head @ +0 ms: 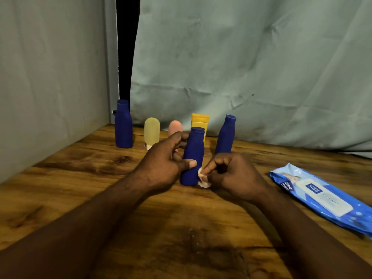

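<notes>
While the left hand is gripping the middle blue bottle upright on the wooden table, the right hand is pinching a white wipe against its lower right side; behind it a yellow tube and pink tube are standing half hidden; a pale tube and left blue bottle are standing further left; another blue bottle is standing just behind-right, crowding that side; a wipes pack is lying well right, its end cut off.

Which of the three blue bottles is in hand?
The nearest blue bottle, front centre: left hand grips it, right hand holds a white wipe against it. The other two stand untouched.
</notes>
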